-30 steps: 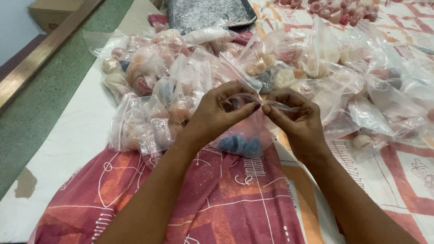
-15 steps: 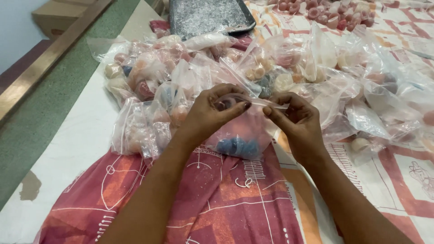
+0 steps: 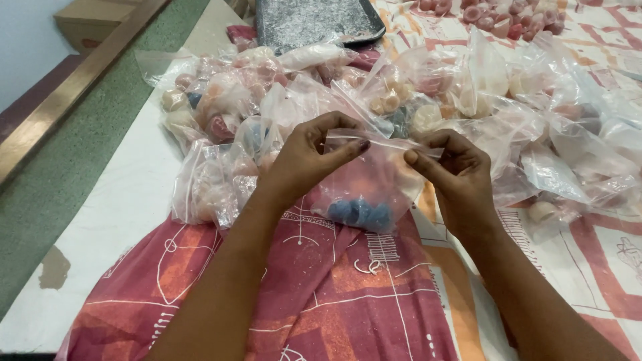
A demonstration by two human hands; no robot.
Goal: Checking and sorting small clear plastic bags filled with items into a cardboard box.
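A small clear zip bag (image 3: pixel 374 180) hangs between my two hands over a red patterned cloth (image 3: pixel 334 294). Several small blue round pieces (image 3: pixel 360 212) lie at its bottom. My left hand (image 3: pixel 309 155) pinches the bag's top strip at its left end. My right hand (image 3: pixel 449 167) pinches the same strip at its right end. Thumbs and fingertips press the strip from both sides.
A heap of clear bags (image 3: pixel 267 100) with pink, cream and blue round pieces lies behind the hands and spreads right. A dark metal tray (image 3: pixel 307 20) sits at the back. Loose pink pieces (image 3: pixel 508 17) lie far right. A cardboard box (image 3: pixel 87 20) stands far left.
My hands have drawn apart along the bag's top strip, so more of it shows between the fingertips. The bag hangs in the same place.
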